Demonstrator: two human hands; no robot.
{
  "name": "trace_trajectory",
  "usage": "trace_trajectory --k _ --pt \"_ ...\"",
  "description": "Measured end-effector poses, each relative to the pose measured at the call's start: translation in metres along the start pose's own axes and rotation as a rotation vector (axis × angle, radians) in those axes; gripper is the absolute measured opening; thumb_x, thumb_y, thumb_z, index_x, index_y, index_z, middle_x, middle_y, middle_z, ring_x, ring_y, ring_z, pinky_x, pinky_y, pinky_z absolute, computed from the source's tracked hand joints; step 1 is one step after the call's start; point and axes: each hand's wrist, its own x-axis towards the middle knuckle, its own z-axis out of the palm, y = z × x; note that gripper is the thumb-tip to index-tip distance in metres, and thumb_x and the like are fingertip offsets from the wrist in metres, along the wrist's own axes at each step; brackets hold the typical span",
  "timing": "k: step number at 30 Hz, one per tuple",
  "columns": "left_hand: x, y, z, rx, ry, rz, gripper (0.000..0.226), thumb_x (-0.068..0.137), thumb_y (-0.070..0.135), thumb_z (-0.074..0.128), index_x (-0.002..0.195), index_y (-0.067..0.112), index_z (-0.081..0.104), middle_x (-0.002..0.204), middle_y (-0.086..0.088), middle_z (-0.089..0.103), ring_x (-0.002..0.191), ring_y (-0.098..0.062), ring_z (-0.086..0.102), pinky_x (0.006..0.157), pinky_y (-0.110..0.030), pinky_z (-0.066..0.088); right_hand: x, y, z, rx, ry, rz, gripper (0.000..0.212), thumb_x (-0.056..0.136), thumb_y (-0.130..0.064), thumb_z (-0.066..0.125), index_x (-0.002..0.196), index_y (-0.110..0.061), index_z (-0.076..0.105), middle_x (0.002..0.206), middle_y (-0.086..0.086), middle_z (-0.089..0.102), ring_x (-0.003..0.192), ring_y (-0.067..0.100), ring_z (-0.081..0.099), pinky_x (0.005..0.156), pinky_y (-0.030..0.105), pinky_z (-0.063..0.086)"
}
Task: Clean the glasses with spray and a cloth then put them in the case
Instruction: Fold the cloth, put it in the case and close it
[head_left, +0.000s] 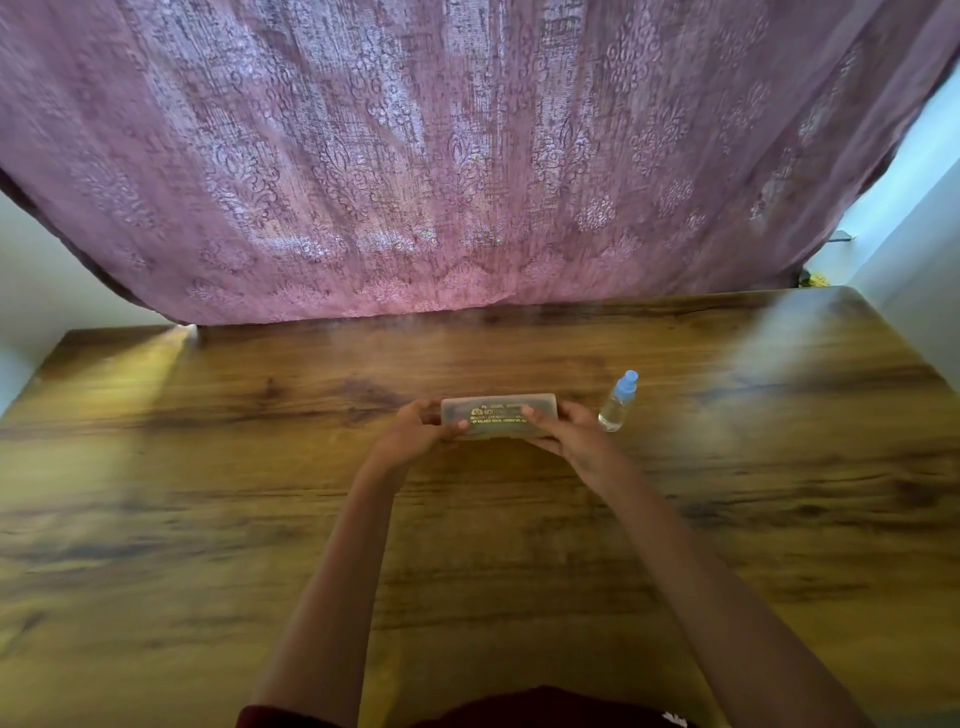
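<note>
Head view first shows two bare forearms reaching out from the near edge over a wood-grain table (208, 493). At their ends the left hand (415, 431) and the right hand (563, 428) meet on a frosted, translucent case (498, 415) with gold lettering on its lid. Each hand is clasped on one end of it, thumb on top and the other fingers curled underneath or behind; the case looks closed, sitting at or just above the table, though which is hard to tell. The glasses and the cloth are not visible; whether they are inside the case cannot be made out through the cloudy plastic.

The case's long axis runs left to right across the view, lid face up and tipped slightly toward the person, lettering upright to the wearer, so the opening seam probably sits along the near long edge.

The step in hand appears to be opening the case. Done well, that means keeping it level and low over the table, bracing the base with the lower fingers and prising the lid evenly with both thumbs so nothing spills.

Just beside the right hand, a little farther off, stands a small clear spray bottle (618, 402) with a blue cap, upright. Beyond it hangs a patterned pink curtain (467, 156).
</note>
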Motion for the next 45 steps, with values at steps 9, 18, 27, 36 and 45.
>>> trace_trajectory --k 9,18,27,36,45 --pt "0.001 0.003 0.008 0.025 0.097 -0.059 0.037 0.08 0.007 0.073 0.112 0.009 0.055 0.104 -0.006 0.06 0.089 -0.015 0.063 0.06 -0.018 0.057 0.007 0.003 0.004 -0.031 0.076 0.0 0.055 0.079 -0.021 0.075 0.124 0.001 0.052 0.121 0.015 0.061 0.103 0.021 0.064 0.079 0.023 0.057" --pt "0.004 0.011 0.004 0.018 0.048 0.026 0.056 0.079 0.013 0.075 0.129 0.014 0.05 0.116 -0.007 0.062 0.102 -0.019 0.061 0.072 -0.023 0.054 0.012 -0.002 0.006 -0.031 0.016 -0.017 0.061 0.082 -0.022 0.073 0.133 -0.018 0.04 0.132 0.008 0.05 0.111 0.021 0.059 0.092 0.03 0.053" --pt "0.019 0.012 0.005 0.249 0.122 0.076 0.062 0.077 0.005 0.075 0.13 0.02 0.048 0.117 -0.004 0.056 0.104 -0.02 0.055 0.083 -0.031 0.05 0.027 -0.014 0.013 -0.631 0.149 -0.211 0.073 0.08 -0.018 0.075 0.139 -0.019 0.032 0.138 0.005 0.046 0.118 0.017 0.048 0.092 0.032 0.044" --pt "0.028 0.004 0.002 0.389 0.157 0.105 0.061 0.079 0.014 0.075 0.132 0.026 0.048 0.114 -0.001 0.054 0.106 -0.02 0.053 0.093 -0.041 0.05 0.034 -0.012 0.016 -0.911 0.229 -0.278 0.069 0.081 -0.027 0.073 0.138 -0.011 0.038 0.139 0.011 0.042 0.128 0.027 0.04 0.104 0.04 0.04" --pt "0.037 -0.009 0.0 0.236 0.139 0.076 0.056 0.075 0.007 0.078 0.123 0.025 0.055 0.127 -0.011 0.052 0.104 -0.022 0.056 0.063 -0.023 0.052 0.026 -0.012 0.018 -1.126 0.289 -0.423 0.058 0.086 -0.026 0.067 0.135 -0.009 0.042 0.128 0.01 0.054 0.119 0.025 0.051 0.096 0.036 0.047"
